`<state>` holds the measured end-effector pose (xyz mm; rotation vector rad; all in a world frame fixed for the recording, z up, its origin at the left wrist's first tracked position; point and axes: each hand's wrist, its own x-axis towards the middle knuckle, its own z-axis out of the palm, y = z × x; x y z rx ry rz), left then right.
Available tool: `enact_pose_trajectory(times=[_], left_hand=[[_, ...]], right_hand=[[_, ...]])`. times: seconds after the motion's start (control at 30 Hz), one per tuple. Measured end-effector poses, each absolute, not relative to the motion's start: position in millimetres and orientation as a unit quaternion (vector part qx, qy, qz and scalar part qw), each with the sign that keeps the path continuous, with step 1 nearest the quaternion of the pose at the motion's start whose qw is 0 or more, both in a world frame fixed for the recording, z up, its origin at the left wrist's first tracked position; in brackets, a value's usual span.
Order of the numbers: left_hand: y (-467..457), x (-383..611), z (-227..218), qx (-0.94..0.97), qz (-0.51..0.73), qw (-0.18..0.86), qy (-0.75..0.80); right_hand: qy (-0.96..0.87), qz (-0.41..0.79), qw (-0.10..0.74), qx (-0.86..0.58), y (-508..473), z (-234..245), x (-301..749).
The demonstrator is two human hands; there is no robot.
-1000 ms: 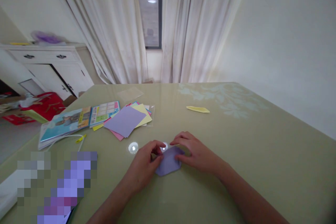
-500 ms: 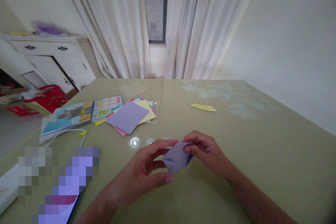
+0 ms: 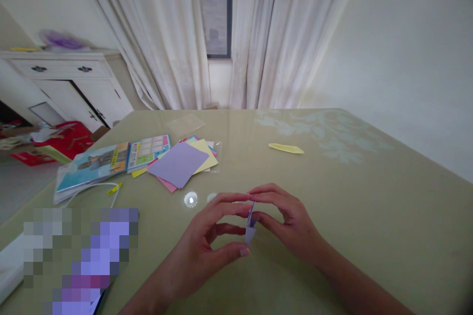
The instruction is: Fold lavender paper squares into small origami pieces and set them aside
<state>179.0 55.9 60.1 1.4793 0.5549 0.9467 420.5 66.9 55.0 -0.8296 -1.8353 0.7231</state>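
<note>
A small folded purple paper (image 3: 251, 224) is held edge-on just above the olive table (image 3: 369, 216), pinched from both sides. My left hand (image 3: 207, 246) grips it with the index finger along its top and the thumb at its lower tip. My right hand (image 3: 286, 221) pinches the same paper from the right, fingers curled around its upper edge. Both hands are lifted slightly off the tabletop near its front middle.
A stack of coloured paper sheets (image 3: 183, 161) topped by a purple one lies at the left middle, beside booklets (image 3: 99, 163) and a white cable (image 3: 99, 189). A folded yellow paper piece (image 3: 286, 148) lies farther back. White cabinet (image 3: 70, 88) and curtains (image 3: 258, 34) stand beyond.
The purple paper went from lying pressed flat on the table to being lifted, then turned edge-on between both hands. The hands rose and came closer together.
</note>
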Motion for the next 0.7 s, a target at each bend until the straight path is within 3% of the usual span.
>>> enact_pose_trajectory(times=[0.7], left_hand=[[56.3,179.0,52.9,0.639,0.47,0.501,0.346]], right_hand=[[-0.718,0.291,0.518,-0.363,65.9,51.6,417.2]])
